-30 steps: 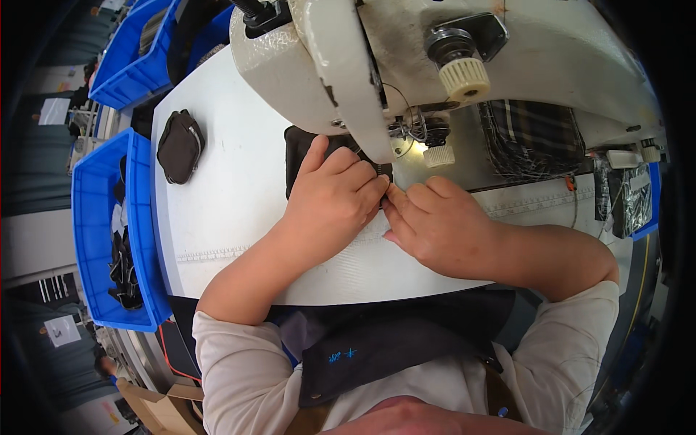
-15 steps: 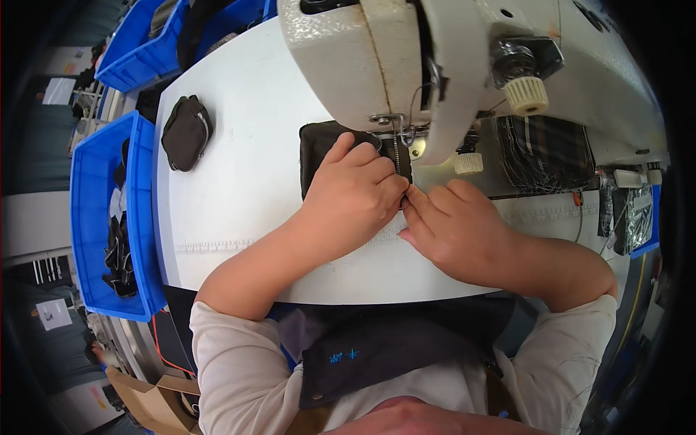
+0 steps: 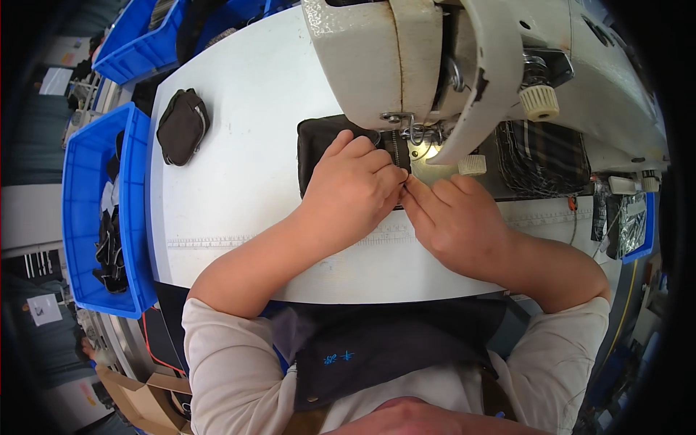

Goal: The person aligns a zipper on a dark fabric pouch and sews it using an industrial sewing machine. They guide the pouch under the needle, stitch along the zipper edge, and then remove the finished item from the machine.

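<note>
A dark fabric piece with a metal zipper (image 3: 313, 145) lies on the white table under the head of a sewing machine (image 3: 395, 65). My left hand (image 3: 355, 181) rests over its right part, fingers curled and closed on the near edge by the zipper. Against those fingertips, my right hand (image 3: 453, 221) pinches the same near right corner with thumb and forefinger. The exact bit between the fingertips is hidden. Just beyond my hands, the presser foot (image 3: 417, 134) stands beside the zipper, above a lit metal plate (image 3: 428, 156).
A small dark zippered pouch (image 3: 183, 127) lies at the table's left. Blue bins (image 3: 138, 239) with dark scraps stand past the left edge. Stacked dark plaid fabric pieces (image 3: 544, 159) lie right of the needle area. A printed ruler strip (image 3: 210, 242) runs along the table.
The whole view has shifted slightly, with the machine head now further right in it. My hands keep their pinch at the fabric's corner, and the plate by the needle looks brighter.
</note>
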The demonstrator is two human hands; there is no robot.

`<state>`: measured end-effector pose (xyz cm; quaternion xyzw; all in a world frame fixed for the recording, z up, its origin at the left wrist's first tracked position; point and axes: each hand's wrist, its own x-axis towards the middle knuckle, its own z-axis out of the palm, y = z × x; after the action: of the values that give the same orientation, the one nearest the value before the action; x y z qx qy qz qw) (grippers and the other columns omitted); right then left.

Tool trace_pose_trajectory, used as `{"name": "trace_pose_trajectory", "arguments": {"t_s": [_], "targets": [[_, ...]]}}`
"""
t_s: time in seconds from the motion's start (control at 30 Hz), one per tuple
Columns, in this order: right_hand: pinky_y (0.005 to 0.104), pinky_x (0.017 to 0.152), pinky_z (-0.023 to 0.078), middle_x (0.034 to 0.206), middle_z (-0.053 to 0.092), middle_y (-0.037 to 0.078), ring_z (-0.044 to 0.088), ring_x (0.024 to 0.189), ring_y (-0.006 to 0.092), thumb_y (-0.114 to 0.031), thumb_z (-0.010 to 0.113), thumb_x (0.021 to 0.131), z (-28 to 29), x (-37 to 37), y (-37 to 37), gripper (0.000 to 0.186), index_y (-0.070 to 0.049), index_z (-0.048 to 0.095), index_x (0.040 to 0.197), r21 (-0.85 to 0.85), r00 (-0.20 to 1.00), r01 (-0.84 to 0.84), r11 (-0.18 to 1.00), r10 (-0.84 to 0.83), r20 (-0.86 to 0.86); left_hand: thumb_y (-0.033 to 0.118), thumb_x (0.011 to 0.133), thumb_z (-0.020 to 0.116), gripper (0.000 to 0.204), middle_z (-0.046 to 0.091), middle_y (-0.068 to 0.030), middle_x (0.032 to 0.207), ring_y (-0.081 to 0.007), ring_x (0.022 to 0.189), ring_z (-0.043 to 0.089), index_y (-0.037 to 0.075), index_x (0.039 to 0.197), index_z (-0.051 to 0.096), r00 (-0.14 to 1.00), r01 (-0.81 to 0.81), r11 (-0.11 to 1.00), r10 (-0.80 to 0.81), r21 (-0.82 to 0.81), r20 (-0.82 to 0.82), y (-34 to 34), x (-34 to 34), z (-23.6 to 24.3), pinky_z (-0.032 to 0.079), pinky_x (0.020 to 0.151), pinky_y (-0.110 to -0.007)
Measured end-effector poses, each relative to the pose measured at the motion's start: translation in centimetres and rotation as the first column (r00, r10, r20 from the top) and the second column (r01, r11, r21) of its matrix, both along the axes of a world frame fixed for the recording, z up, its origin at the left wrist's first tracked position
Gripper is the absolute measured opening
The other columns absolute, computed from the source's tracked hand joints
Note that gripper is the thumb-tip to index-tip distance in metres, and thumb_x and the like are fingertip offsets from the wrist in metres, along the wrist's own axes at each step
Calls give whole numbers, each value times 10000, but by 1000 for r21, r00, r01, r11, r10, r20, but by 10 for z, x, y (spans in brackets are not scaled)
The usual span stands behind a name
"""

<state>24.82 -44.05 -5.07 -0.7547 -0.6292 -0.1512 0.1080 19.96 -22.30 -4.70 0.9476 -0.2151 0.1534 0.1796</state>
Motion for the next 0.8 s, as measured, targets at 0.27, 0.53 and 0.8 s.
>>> {"name": "trace_pose_trajectory", "arguments": {"t_s": [0.27,0.53,0.8], "targets": [[323,660,397,824,557,42,525,785,190,-114,674,781,-6,1,2,268,20,732,1005,17,998,44,999,-44,51,109,751,802,132,626,-4,813,-227,828,564,87,873,755,998,30,999,-27,-46,59,2,4,-6,466,799,-375],[334,624,398,788,547,23,536,754,183,-81,702,834,-7,-1,1,217,11,740,1026,9,997,61,998,-62,56,109,761,798,113,625,-7,805,-226,824,561,81,862,754,998,36,998,-33,-55,54,1,3,-5,462,794,-369],[348,638,434,815,578,39,587,762,193,-107,675,829,-7,4,3,319,36,714,1111,-13,996,92,996,-92,21,117,787,784,104,646,-10,832,-226,855,586,86,884,764,996,-4,1000,5,-9,90,3,8,-6,471,828,-382]]}}
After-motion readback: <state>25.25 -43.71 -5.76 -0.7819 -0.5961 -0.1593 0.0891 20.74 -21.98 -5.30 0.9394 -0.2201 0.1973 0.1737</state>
